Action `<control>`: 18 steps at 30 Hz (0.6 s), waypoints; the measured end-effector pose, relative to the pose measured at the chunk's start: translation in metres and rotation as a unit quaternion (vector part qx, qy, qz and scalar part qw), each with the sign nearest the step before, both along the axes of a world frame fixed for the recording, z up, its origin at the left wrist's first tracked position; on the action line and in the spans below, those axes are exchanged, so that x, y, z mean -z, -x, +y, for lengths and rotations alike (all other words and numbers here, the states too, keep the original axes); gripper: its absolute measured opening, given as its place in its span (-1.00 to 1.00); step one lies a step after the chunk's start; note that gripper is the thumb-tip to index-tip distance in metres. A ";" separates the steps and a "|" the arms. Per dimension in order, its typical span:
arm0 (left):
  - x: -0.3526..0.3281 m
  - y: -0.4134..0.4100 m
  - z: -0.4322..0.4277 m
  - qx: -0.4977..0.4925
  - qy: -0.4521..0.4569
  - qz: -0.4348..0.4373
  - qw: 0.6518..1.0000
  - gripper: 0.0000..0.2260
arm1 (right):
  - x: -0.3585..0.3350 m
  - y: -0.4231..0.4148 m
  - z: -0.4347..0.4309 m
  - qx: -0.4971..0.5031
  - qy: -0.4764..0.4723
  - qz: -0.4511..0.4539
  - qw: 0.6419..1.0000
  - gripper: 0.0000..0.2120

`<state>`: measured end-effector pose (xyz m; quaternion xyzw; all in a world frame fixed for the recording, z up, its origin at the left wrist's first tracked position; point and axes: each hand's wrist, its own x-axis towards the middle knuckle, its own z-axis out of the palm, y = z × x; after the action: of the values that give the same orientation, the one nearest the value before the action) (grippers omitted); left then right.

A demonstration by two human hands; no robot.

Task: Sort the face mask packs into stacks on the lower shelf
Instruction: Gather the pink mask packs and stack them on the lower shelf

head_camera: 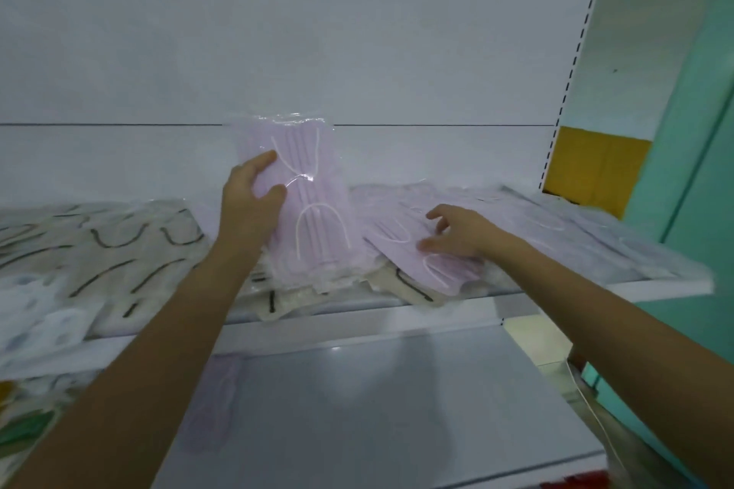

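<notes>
Head view: left hand (252,206) pinches the lilac mask pack in clear film (313,187) by its side edge, upright over the white upper shelf (357,314). Right hand (456,232), fingers spread, apparently touches a flat lilac pack (417,254). Judged light, floppy, slippery; grip edges.

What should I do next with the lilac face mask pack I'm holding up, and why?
Probably lower the clear-wrapped lilac mask pack, gripped upright in your left hand, onto the blurred lilac pack lying on the grey lower shelf; colours match, and your right hand merely touches another flat lilac pack on the upper shelf.
</notes>
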<state>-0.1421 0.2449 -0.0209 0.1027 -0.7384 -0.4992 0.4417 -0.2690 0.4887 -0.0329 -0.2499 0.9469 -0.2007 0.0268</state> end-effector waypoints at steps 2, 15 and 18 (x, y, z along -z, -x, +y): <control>0.003 0.004 0.016 -0.005 0.010 -0.004 1.000 -0.60 | 0.002 -0.001 -0.002 -0.033 0.019 0.020 0.999 -0.47; 0.002 -0.030 0.041 -0.139 -0.015 0.008 0.990 -0.59 | -0.015 0.004 0.000 -0.170 0.356 0.037 0.918 -0.65; -0.003 -0.032 0.052 -0.134 -0.016 0.006 0.991 -0.63 | -0.033 -0.014 -0.001 -0.161 0.508 -0.040 0.845 -0.64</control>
<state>-0.1101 0.2966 -0.0176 0.2048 -0.7072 -0.4480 0.5072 -0.2552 0.4874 0.0006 -0.3697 0.6568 -0.6564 -0.0340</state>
